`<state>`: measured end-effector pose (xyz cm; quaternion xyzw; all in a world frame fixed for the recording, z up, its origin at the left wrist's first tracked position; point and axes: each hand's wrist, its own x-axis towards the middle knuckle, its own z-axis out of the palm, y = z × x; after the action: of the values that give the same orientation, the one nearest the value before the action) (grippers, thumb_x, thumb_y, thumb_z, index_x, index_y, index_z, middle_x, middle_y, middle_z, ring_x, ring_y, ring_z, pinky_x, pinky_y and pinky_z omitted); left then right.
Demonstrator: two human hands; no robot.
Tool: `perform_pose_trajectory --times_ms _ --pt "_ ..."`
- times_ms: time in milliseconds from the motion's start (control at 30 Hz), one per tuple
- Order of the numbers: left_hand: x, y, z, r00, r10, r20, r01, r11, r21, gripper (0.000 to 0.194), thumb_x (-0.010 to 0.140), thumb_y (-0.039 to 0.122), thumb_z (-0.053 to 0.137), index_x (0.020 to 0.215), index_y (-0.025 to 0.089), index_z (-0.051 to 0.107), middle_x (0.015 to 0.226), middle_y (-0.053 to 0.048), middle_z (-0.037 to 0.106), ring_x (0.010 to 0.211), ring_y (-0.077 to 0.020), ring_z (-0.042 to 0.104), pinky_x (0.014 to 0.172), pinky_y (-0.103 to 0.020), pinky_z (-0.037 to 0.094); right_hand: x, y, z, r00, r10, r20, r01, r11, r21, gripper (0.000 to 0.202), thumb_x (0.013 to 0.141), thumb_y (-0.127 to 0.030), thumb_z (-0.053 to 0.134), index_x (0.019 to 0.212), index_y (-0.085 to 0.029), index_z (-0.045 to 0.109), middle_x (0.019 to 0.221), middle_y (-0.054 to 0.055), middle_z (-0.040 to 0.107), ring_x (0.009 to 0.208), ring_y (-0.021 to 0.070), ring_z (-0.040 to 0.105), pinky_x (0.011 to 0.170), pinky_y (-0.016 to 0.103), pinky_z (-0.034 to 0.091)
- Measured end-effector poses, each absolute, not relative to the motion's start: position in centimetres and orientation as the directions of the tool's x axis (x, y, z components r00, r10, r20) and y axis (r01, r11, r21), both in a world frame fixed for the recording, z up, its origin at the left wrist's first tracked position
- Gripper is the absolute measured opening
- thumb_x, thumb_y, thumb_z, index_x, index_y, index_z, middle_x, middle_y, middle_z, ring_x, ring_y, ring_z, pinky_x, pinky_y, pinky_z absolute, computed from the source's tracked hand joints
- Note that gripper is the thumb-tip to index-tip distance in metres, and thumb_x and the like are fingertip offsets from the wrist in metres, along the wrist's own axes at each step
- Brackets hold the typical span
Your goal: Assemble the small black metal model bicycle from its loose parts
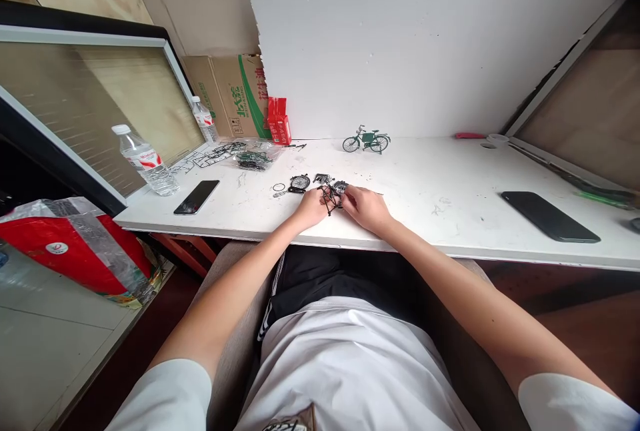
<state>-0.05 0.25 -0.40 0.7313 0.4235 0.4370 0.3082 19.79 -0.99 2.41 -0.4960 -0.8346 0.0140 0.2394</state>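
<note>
Near the front edge of the white table [420,218], my left hand [313,207] is closed on a small black bicycle frame [330,199]. My right hand [366,207] is at the frame's right side, its fingers pinched together; whatever lies between its fingertips is too small to make out. Just behind my hands lie a black spoked wheel [300,182], a thin black ring [279,187] and small silver-grey parts [323,178]. Farther back, a dark green model bicycle [367,141] stands upright by the wall.
Bagged green parts [255,159] and black part frames [220,153] lie at the back left. Around them are a red box [279,121], a carton [233,101] and water bottles [147,161]. Phones lie left [197,197] and right [547,216].
</note>
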Motion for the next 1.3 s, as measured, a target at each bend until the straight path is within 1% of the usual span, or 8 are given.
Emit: perform_pose_trajectory --times_ms 167,400,633,800,1033,1100,1200,1300 --pt "0.09 -0.23 0.18 0.262 0.873 0.410 0.367 -0.484 0.795 0.025 0.089 0.036 0.072 0.080 0.017 0.059 0.073 -0.002 0.064 0.066 -0.0138 0.056 0.065 -0.027 0.045 19.78 -0.85 2.31 -0.383 0.850 0.363 0.844 0.481 -0.236 0.034 0.108 -0.037 0.040 0.092 -0.021 0.065 0.091 0.010 0.075 0.074 0.0206 0.062 0.063 0.031 0.026" --pt "0.06 -0.21 0.19 0.244 0.856 0.455 0.346 -0.516 0.784 0.033 0.087 0.044 0.077 0.079 0.017 0.060 0.077 -0.005 0.068 0.069 -0.0155 0.057 0.069 -0.028 0.048 19.72 -1.14 2.70 -0.395 0.852 0.343 0.838 0.487 -0.245 0.039 0.109 -0.041 0.038 0.087 -0.021 0.063 0.086 0.009 0.075 0.070 0.0201 0.061 0.062 0.031 0.025" --pt "0.09 -0.15 0.29 0.241 0.852 0.464 0.336 -0.522 0.784 0.030 0.086 0.041 0.078 0.080 0.016 0.062 0.078 -0.006 0.070 0.071 -0.0165 0.060 0.069 -0.028 0.050 19.75 -1.36 2.76 -0.383 0.844 0.376 0.816 0.500 -0.291 0.022 0.100 -0.035 0.050 0.088 -0.021 0.062 0.078 0.005 0.073 0.065 0.0185 0.058 0.060 0.029 0.027" --pt "0.21 -0.06 0.24 0.237 0.852 0.467 0.337 -0.523 0.783 0.026 0.088 0.037 0.075 0.079 0.016 0.062 0.077 -0.005 0.069 0.071 -0.0157 0.059 0.068 -0.027 0.049 19.69 -1.39 2.84 -0.403 0.840 0.364 0.826 0.505 -0.251 0.032 0.105 -0.037 0.045 0.086 -0.021 0.063 0.082 0.008 0.075 0.067 0.0190 0.060 0.061 0.029 0.027" --pt "-0.02 -0.11 0.25 0.244 0.856 0.455 0.341 -0.515 0.786 0.033 0.087 0.045 0.078 0.083 0.016 0.064 0.078 -0.007 0.070 0.072 -0.0172 0.061 0.071 -0.029 0.050 19.74 -1.14 2.58 -0.396 0.847 0.355 0.839 0.491 -0.236 0.044 0.110 -0.043 0.035 0.088 -0.021 0.065 0.084 0.010 0.075 0.069 0.0206 0.063 0.062 0.031 0.027" --pt "-0.08 -0.17 0.35 0.245 0.855 0.457 0.345 -0.517 0.783 0.034 0.087 0.045 0.078 0.082 0.016 0.062 0.077 -0.006 0.069 0.071 -0.0171 0.060 0.071 -0.030 0.049 19.80 -1.07 2.46 -0.374 0.853 0.365 0.833 0.482 -0.272 0.041 0.109 -0.044 0.037 0.091 -0.021 0.066 0.082 0.008 0.075 0.068 0.0207 0.062 0.062 0.030 0.028" --pt "-0.07 -0.24 0.44 0.240 0.856 0.458 0.351 -0.517 0.781 0.034 0.086 0.045 0.079 0.080 0.017 0.061 0.076 -0.006 0.068 0.070 -0.0170 0.059 0.071 -0.030 0.049 19.86 -1.05 2.33 -0.344 0.857 0.383 0.819 0.473 -0.325 0.026 0.103 -0.040 0.047 0.102 -0.021 0.065 0.080 0.005 0.074 0.067 0.0205 0.062 0.061 0.029 0.029" --pt "0.05 -0.28 0.42 0.226 0.856 0.465 0.329 -0.516 0.790 0.032 0.086 0.043 0.078 0.078 0.017 0.060 0.076 -0.005 0.067 0.070 -0.0164 0.058 0.069 -0.029 0.049 19.84 -1.04 2.21 -0.344 0.847 0.405 0.810 0.486 -0.329 0.020 0.100 -0.036 0.052 0.106 -0.022 0.064 0.080 0.004 0.074 0.068 0.0205 0.062 0.061 0.029 0.031"
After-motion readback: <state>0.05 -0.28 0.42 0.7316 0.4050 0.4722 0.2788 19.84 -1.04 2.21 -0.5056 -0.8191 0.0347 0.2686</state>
